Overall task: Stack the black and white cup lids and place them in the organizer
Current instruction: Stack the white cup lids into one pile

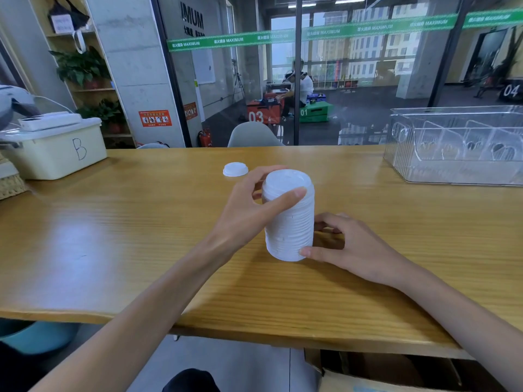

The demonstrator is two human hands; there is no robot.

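Observation:
A tall stack of white cup lids (290, 222) stands upright on the wooden table (113, 236), near its middle. My left hand (249, 210) grips the upper part of the stack, thumb across the front near the top and fingers behind. My right hand (345, 244) holds the base of the stack from the right, thumb at the bottom front edge. One loose white lid (235, 169) lies flat on the table beyond the stack, to its left. The clear plastic organizer (458, 171) with several dividers sits at the far right. No black lids are in view.
A cream box marked "B" (56, 154) stands at the table's far left, with a woven basket edge (11, 188) beside it. A glass wall runs behind the table. A cardboard box (382, 374) sits on the floor below the table's near edge.

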